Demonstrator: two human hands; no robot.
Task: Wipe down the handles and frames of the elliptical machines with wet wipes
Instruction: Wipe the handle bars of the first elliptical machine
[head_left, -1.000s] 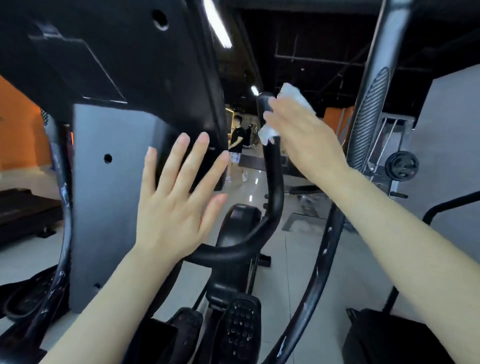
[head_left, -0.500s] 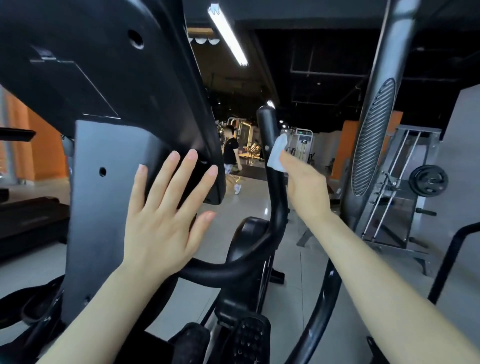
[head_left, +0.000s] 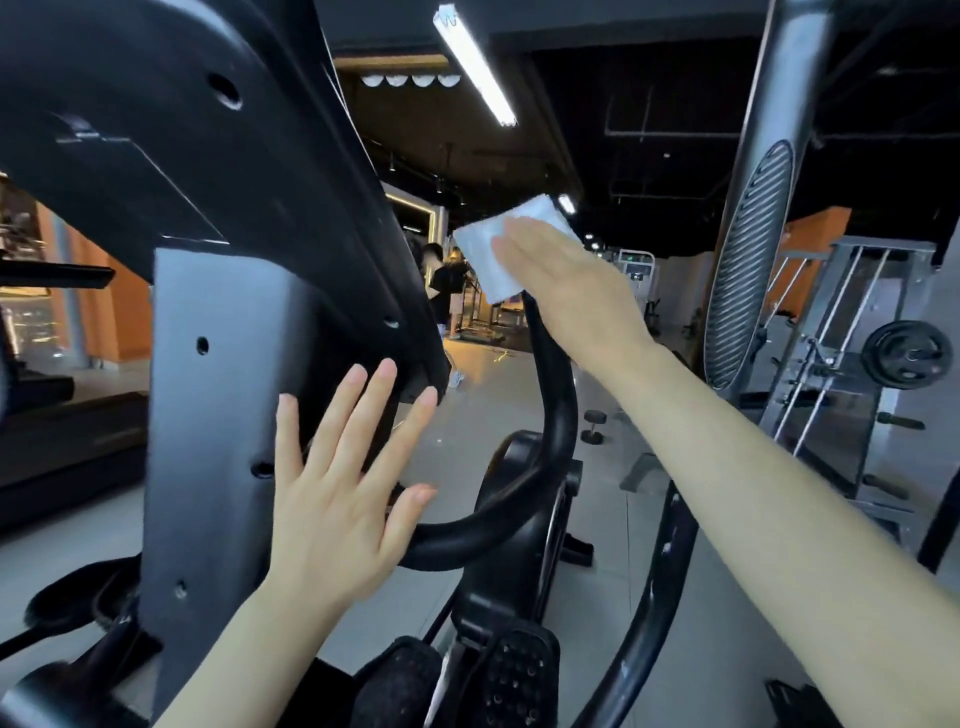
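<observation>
White wet wipe (head_left: 511, 249) sits pressed under flat right hand (head_left: 566, 291) atop the curved black handle (head_left: 556, 395), which runs down-left. Left hand (head_left: 337, 499), fingers spread, holds nothing, lower down.

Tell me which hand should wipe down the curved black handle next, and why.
Right. The right hand already presses the wet wipe over the top of the curved handle. The left hand is bare, with fingers spread by the console column.

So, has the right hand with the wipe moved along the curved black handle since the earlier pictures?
Yes. The right hand has gone up the curved black handle; the wipe now covers its top end, which showed above the hand half a second ago.
</observation>
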